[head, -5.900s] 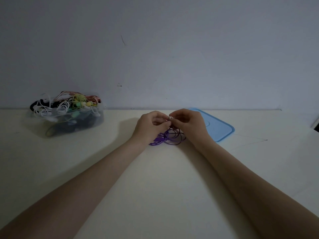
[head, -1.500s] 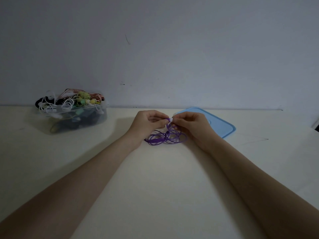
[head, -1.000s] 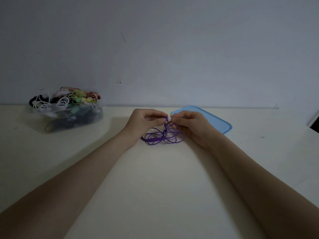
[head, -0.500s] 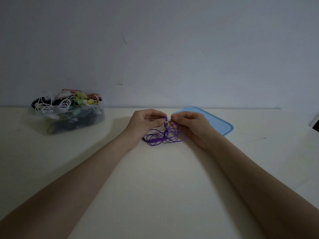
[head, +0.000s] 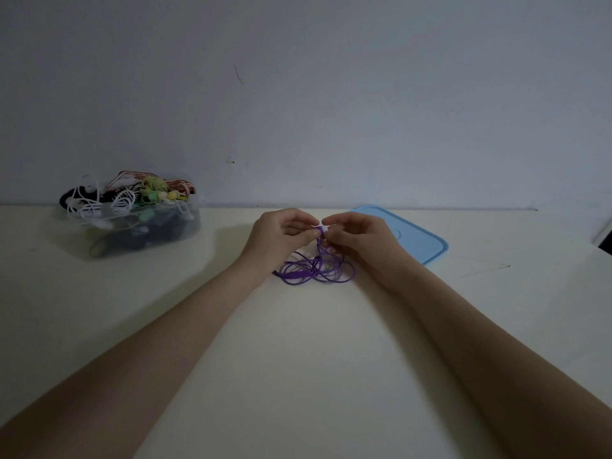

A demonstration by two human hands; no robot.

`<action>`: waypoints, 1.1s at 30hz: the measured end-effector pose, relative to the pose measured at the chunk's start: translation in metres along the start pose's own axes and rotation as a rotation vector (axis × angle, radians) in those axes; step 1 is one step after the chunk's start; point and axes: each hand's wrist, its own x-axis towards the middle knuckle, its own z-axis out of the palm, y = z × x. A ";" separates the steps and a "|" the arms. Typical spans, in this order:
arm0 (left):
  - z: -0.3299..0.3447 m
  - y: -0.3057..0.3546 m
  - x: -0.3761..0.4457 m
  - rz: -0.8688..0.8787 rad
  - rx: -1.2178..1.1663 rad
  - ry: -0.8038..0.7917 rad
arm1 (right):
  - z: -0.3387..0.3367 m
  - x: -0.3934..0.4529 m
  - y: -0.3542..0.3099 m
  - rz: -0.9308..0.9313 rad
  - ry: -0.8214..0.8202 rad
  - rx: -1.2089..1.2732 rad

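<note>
The purple earphone cable lies in loose loops on the table between my wrists; it looks light, limp and quick to snag. My left hand and right hand pinch its small upper ends, thumb against forefinger. I judge those firmer ends the best hold.

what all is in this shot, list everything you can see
purple earphone cable: one, purple, loose tangle at centre
clear box: one, see-through, far left at the back
tangled cables: many, white, red, green, black, heaped in the clear box
lid: one, light blue, lying flat right of centre
table: one, cream, under everything
wall: one, grey, behind the table
left hand: one, bare, pinches the cable's raised end
right hand: one, bare, pinches it too
</note>
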 end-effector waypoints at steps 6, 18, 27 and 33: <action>0.001 0.000 0.000 0.030 0.091 -0.022 | 0.000 -0.002 -0.001 -0.042 -0.004 -0.068; -0.012 0.005 0.009 -0.023 0.148 0.110 | 0.005 0.002 0.002 -0.071 0.054 -0.213; -0.054 0.029 0.007 -0.345 0.674 -0.343 | 0.016 0.002 -0.043 0.022 -0.061 -1.093; -0.037 0.031 -0.002 -0.120 0.928 -0.446 | 0.035 -0.018 -0.057 0.153 -0.375 -1.409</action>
